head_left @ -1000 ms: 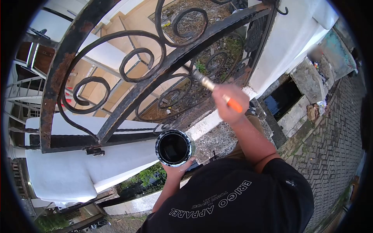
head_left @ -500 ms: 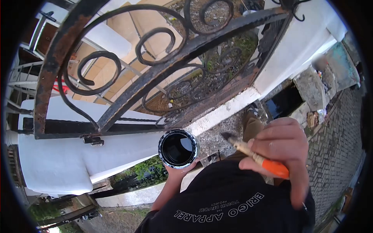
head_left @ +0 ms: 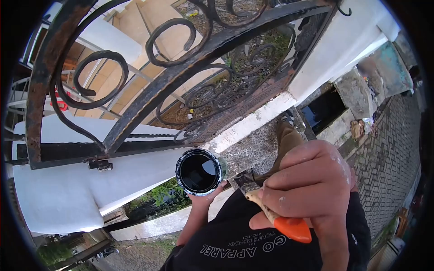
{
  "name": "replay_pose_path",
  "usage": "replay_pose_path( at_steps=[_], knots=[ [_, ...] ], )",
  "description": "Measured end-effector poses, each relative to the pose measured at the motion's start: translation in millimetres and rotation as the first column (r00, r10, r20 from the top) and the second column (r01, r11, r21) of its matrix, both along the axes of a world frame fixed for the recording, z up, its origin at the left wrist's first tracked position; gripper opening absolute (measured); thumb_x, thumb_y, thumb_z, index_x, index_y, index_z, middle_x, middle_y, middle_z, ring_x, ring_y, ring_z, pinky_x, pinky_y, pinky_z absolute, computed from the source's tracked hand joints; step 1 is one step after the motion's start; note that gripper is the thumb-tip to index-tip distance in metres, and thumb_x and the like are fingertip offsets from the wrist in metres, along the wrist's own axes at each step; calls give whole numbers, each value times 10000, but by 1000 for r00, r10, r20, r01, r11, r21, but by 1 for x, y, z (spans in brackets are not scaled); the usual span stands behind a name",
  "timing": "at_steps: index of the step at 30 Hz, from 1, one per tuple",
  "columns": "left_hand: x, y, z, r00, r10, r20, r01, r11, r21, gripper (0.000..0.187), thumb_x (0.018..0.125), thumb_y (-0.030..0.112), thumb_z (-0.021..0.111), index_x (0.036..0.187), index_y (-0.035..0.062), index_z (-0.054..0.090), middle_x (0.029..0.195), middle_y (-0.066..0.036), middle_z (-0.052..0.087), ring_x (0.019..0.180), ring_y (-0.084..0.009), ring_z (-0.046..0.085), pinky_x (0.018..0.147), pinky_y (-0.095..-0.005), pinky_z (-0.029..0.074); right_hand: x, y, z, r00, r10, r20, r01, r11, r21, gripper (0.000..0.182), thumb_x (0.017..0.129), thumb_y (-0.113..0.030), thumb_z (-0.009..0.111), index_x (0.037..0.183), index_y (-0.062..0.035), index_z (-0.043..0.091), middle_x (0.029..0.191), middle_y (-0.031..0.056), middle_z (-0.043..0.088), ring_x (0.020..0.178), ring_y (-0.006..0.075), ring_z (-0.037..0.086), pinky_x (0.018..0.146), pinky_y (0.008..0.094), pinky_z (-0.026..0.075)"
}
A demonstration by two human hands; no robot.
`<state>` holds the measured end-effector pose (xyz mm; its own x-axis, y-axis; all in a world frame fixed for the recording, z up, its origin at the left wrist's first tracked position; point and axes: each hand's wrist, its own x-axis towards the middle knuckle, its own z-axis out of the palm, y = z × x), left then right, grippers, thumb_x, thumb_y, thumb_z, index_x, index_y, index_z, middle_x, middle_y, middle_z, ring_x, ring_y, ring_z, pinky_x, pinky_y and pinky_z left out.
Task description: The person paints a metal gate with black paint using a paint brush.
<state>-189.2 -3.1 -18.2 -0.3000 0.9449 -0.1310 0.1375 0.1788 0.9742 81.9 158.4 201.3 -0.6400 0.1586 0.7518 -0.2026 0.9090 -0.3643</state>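
My left hand [head_left: 205,197] holds a small round tin of black paint [head_left: 199,171] from below, its open top facing me. My right hand [head_left: 312,185] grips a paintbrush [head_left: 266,210] with an orange handle end and a wooden shaft; its black-tipped bristles point toward the tin and sit just right of its rim. Above both stands a wrought-iron gate [head_left: 172,86] with scrolls, partly black, partly rusty.
A white wall pillar [head_left: 58,194] lies left below the gate, another white pillar [head_left: 343,40] at upper right. A paved brick path [head_left: 393,149] runs on the right beside an open drain [head_left: 325,110]. My black shirt [head_left: 253,248] fills the bottom.
My right hand drew the brush away from the gate's ironwork, down and back toward me; the bristles now sit beside the tin. The tin stayed nearly still.
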Motion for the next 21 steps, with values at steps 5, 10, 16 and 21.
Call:
replay_pose_path(
  at_steps=[5,10,16,21],
  knots=[
    [-3,2,-14,978,38,-207,12,973,232,1079,593,333,960,1425,4,356,1352,-159,531,1246,-275,542,1054,-400,447,-12,-6,-2,984,-27,-178,1,990,-144,726,569,-642,805,815,10,601,652,91,608,491,212,582,453,253,409],
    [8,15,2,1000,-13,6,12,989,151,1119,603,340,956,1459,11,314,1380,-161,510,1271,-281,529,1084,-422,424,9,-12,-15,967,-248,-53,247,969,-20,648,678,-333,877,1178,-67,563,718,37,683,561,169,651,470,220,413],
    [-1,22,-6,986,-53,-159,89,970,225,1126,600,345,956,1462,10,314,1384,-173,508,1300,-290,513,1105,-432,408,10,28,-92,671,-688,-278,567,717,-406,525,764,67,795,1129,-51,435,871,108,657,773,197,703,664,359,580],
    [3,28,3,999,-7,-49,23,947,320,1013,607,194,920,1440,28,368,1363,-138,534,1245,-267,559,1058,-428,466,-17,72,-151,459,-746,-482,383,656,-651,547,801,147,721,1080,-68,303,996,256,639,877,283,719,749,364,619]
  ],
)
